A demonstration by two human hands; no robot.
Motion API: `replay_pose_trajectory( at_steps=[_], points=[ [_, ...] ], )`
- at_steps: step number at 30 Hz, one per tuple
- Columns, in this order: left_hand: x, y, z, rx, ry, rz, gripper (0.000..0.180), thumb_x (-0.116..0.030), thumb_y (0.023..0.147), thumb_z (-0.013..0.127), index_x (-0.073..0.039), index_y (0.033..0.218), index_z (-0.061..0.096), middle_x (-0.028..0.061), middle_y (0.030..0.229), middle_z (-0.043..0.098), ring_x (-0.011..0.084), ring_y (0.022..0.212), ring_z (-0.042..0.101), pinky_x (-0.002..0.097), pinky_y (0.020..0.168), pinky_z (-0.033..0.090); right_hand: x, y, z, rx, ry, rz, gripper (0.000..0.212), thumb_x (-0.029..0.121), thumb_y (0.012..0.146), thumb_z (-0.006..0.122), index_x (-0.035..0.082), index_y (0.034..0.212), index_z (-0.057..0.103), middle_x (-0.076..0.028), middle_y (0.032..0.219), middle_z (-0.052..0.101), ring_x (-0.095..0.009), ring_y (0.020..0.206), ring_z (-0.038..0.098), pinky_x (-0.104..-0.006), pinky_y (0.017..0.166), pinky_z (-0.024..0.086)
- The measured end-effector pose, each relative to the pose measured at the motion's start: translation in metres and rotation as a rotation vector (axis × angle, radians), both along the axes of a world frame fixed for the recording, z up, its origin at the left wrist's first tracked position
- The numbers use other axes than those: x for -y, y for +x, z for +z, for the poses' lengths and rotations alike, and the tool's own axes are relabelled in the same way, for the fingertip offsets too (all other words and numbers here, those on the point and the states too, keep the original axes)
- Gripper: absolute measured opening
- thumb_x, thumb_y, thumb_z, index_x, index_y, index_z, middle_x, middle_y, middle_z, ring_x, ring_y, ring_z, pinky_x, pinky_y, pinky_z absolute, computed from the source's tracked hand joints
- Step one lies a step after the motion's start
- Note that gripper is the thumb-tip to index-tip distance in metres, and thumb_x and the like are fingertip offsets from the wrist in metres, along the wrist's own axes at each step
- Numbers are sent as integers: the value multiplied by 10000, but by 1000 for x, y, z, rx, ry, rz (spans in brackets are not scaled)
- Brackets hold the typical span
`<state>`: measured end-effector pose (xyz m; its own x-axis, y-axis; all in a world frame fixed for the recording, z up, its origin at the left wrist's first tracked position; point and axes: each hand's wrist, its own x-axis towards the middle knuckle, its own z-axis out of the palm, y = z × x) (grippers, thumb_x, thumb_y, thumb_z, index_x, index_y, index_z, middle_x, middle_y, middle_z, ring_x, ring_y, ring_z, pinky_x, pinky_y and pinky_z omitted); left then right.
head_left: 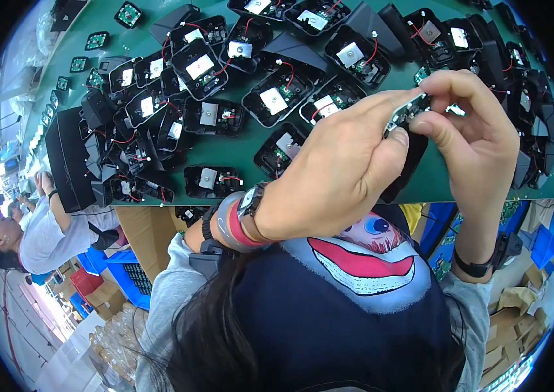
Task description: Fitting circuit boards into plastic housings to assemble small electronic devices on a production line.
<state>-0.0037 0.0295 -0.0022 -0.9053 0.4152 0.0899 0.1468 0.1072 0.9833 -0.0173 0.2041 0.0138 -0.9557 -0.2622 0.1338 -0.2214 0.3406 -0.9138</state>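
A small green circuit board (409,111) is pinched between my two hands above the table's near edge. My left hand (348,157), with a watch and bands at its wrist, grips the board's left side between thumb and fingers. From the other side, the thumb and index finger of my right hand (473,121) close on the board's dark components. Partly hidden beneath my hands is a black plastic housing (409,171). Nearby on the table sits an open black housing (281,149) with a silver metal block and a wire inside.
Many open black housings with red wires (273,98) cover the green table (251,140). Loose circuit boards (96,40) lie at the far left. A black box (68,160) stands on the left edge, with a co-worker (42,235) beyond. Blue crates (130,277) and cardboard boxes sit below.
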Motion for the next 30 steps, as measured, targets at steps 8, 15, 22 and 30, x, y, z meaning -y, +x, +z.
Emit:
replay_pose_trajectory(
  at_steps=[8, 15, 22, 30],
  points=[
    [-1, 3, 10, 194, 190, 56, 167, -99, 880, 408, 55, 884, 474, 194, 753, 497, 362, 643, 490, 419, 592, 399, 1, 1, -9, 184, -374, 30, 329, 61, 829, 640, -28, 1130, 539, -63, 1042, 554, -96, 913, 527, -220, 841, 420],
    [5, 2, -2, 149, 127, -141, 401, -249, 869, 567, 43, 1108, 430, 163, 935, 508, 263, 882, 534, 336, 774, 431, -7, -7, -19, 344, -416, 20, 308, 148, 890, 606, -18, 1145, 567, -41, 963, 602, -72, 880, 555, -199, 810, 416],
    [14, -5, -5, 211, -58, -120, 315, -89, 819, 653, -30, 1078, 483, 46, 946, 517, 135, 879, 551, 284, 759, 464, 2, -9, -6, 382, -384, 66, 269, 169, 885, 617, -19, 1077, 602, -17, 909, 605, -38, 749, 556, -165, 667, 441],
    [20, -4, -8, -47, -154, -66, 411, -35, 757, 666, -26, 1131, 495, 97, 1099, 503, 215, 1034, 526, 296, 885, 415, 14, -1, 6, 184, -135, 25, 189, 2, 804, 664, -35, 978, 603, -25, 873, 583, -68, 781, 552, -175, 705, 434]
  ],
)
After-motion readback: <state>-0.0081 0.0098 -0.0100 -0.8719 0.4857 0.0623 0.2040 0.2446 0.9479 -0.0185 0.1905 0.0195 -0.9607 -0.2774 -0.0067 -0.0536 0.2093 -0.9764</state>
